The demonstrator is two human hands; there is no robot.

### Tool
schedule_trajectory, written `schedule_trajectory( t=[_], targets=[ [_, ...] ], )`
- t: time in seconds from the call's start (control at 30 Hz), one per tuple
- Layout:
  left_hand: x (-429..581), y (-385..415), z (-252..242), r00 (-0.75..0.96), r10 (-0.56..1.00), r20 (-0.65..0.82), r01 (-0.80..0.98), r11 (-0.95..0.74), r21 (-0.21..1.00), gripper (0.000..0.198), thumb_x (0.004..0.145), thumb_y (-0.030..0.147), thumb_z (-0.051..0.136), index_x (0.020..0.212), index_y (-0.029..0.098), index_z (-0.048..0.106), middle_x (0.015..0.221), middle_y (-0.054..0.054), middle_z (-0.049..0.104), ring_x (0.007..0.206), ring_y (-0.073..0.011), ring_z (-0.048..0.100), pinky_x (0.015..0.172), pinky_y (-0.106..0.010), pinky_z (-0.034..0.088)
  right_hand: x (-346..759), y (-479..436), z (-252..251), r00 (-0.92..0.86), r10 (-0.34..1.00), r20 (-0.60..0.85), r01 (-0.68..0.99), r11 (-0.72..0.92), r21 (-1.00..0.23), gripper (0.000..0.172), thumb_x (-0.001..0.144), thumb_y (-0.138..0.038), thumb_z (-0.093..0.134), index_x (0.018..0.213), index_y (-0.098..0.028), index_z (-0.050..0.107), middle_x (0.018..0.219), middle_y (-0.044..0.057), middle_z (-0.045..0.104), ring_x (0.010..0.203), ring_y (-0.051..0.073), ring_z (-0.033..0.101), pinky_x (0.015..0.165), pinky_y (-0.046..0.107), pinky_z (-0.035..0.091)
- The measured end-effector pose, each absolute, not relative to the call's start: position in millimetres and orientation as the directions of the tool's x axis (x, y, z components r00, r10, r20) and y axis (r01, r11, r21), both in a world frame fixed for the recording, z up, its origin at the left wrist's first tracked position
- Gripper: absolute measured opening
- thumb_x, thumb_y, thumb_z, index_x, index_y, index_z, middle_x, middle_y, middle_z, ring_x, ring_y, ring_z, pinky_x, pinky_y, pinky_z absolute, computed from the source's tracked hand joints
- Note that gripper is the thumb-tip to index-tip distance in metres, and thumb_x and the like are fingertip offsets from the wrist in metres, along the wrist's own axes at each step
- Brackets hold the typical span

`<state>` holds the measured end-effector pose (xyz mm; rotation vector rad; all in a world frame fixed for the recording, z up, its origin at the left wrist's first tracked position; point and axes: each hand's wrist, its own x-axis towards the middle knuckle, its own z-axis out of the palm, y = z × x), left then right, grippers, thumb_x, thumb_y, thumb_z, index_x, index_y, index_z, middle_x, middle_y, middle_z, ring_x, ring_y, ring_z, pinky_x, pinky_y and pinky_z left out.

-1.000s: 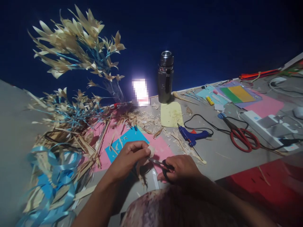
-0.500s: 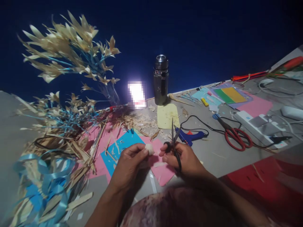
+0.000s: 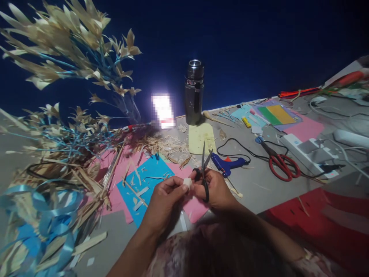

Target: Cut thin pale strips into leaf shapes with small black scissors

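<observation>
Two closed hands meet over the table (image 3: 259, 188): the left hand (image 3: 165, 194) pinches a small pale piece (image 3: 187, 182) touching the right hand (image 3: 215, 188), which grips black scissors (image 3: 203, 169) pointing away.

1. Grey table (image 3: 259, 184), strewn with straw shavings (image 3: 167, 144).
2. Far edge: flask (image 3: 194, 92), with a yellow sheet (image 3: 201, 138) just before it.
3. Middle: glue gun (image 3: 227, 163), red scissors (image 3: 278, 163), power strip (image 3: 309, 152).
4. Near: blue paper (image 3: 144, 181) over pink paper (image 3: 197, 207), red sheet (image 3: 317, 215), ribbon (image 3: 43, 215).
</observation>
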<state>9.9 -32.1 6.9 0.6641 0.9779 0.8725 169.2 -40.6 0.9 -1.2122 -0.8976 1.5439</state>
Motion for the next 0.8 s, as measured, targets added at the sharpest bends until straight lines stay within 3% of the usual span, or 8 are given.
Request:
schedule_trajectory(
  t=[0.17, 0.27, 0.4, 0.47, 0.53, 0.63, 0.73, 0.8],
  targets=[
    [9, -33, -1, 0.195, 0.904, -0.38, -0.077, 0.4, 0.913, 0.021, 0.07, 0.032, 0.085, 0.071, 0.016, 0.071, 0.071, -0.004, 0.069, 0.067, -0.0166, 0.061, 0.064, -0.026, 0.045, 171, -43, -2, -0.073, 0.977, -0.2, -0.041, -0.204, -0.978, 0.026, 0.067, -0.026, 0.077, 0.087, -0.018, 0.063, 0.072, -0.003, 0.058, 0.058, 0.01, 0.051, 0.05, 0.02, 0.038],
    [10, -35, 2, 0.149, 0.929, -0.339, 0.017, 0.341, 0.94, 0.02, 0.073, 0.033, 0.083, 0.069, 0.018, 0.07, 0.069, -0.002, 0.068, 0.067, -0.0172, 0.06, 0.064, -0.026, 0.044, 171, -42, -3, -0.07, 0.986, -0.148, 0.187, -0.133, -0.973, 0.02, 0.07, -0.028, 0.07, 0.086, -0.019, 0.062, 0.063, -0.005, 0.053, 0.055, 0.011, 0.044, 0.05, 0.021, 0.033],
    [4, -38, 15, 0.348, 0.895, -0.279, -0.095, 0.329, 0.939, 0.021, 0.075, 0.032, 0.081, 0.067, 0.018, 0.068, 0.068, -0.002, 0.065, 0.065, -0.0167, 0.058, 0.064, -0.027, 0.044, 176, -37, -5, 0.037, 0.999, -0.028, 0.535, -0.043, -0.843, 0.007, 0.068, -0.018, 0.061, 0.075, -0.02, 0.059, 0.062, -0.003, 0.053, 0.059, 0.014, 0.046, 0.058, 0.025, 0.033],
    [-2, -36, 20, 0.425, 0.864, -0.27, -0.242, 0.396, 0.886, 0.023, 0.076, 0.032, 0.082, 0.067, 0.017, 0.067, 0.066, -0.002, 0.063, 0.062, -0.0159, 0.057, 0.063, -0.028, 0.044, 182, -35, -5, 0.033, 0.995, -0.092, 0.423, -0.097, -0.901, 0.008, 0.069, -0.019, 0.062, 0.077, -0.019, 0.061, 0.067, -0.001, 0.058, 0.059, 0.014, 0.049, 0.057, 0.025, 0.035],
    [-8, -31, 20, 0.39, 0.864, -0.319, -0.357, 0.461, 0.812, 0.023, 0.075, 0.031, 0.084, 0.07, 0.016, 0.067, 0.064, -0.001, 0.061, 0.06, -0.014, 0.055, 0.062, -0.028, 0.044, 190, -33, -4, -0.028, 0.974, -0.223, 0.158, -0.216, -0.963, 0.017, 0.07, -0.026, 0.067, 0.084, -0.018, 0.063, 0.067, -0.001, 0.06, 0.055, 0.013, 0.051, 0.053, 0.023, 0.037],
    [-10, -27, 15, 0.306, 0.857, -0.415, -0.445, 0.514, 0.733, 0.023, 0.073, 0.029, 0.086, 0.074, 0.016, 0.067, 0.066, 0.0, 0.061, 0.061, -0.0122, 0.054, 0.061, -0.025, 0.044, 198, -32, -4, -0.058, 0.936, -0.347, -0.108, -0.351, -0.93, 0.024, 0.066, -0.029, 0.071, 0.086, -0.016, 0.065, 0.065, -0.001, 0.062, 0.051, 0.012, 0.054, 0.049, 0.022, 0.038],
    [-6, -29, 8, 0.294, 0.838, -0.459, -0.43, 0.545, 0.72, 0.021, 0.075, 0.028, 0.085, 0.077, 0.017, 0.068, 0.075, -0.003, 0.068, 0.068, -0.0148, 0.061, 0.067, -0.027, 0.049, 201, -31, -9, -0.048, 0.928, -0.37, -0.134, -0.373, -0.918, 0.022, 0.066, -0.027, 0.071, 0.084, -0.015, 0.066, 0.061, -0.001, 0.062, 0.052, 0.013, 0.055, 0.049, 0.022, 0.038],
    [-2, -31, 5, 0.32, 0.828, -0.461, -0.392, 0.559, 0.731, 0.021, 0.077, 0.03, 0.084, 0.079, 0.016, 0.069, 0.078, -0.006, 0.071, 0.071, -0.0172, 0.065, 0.068, -0.028, 0.052, 201, -30, -12, -0.022, 0.94, -0.34, -0.03, -0.34, -0.94, 0.02, 0.067, -0.027, 0.07, 0.083, -0.015, 0.067, 0.061, -0.001, 0.062, 0.052, 0.013, 0.054, 0.049, 0.023, 0.037]
  ],
)
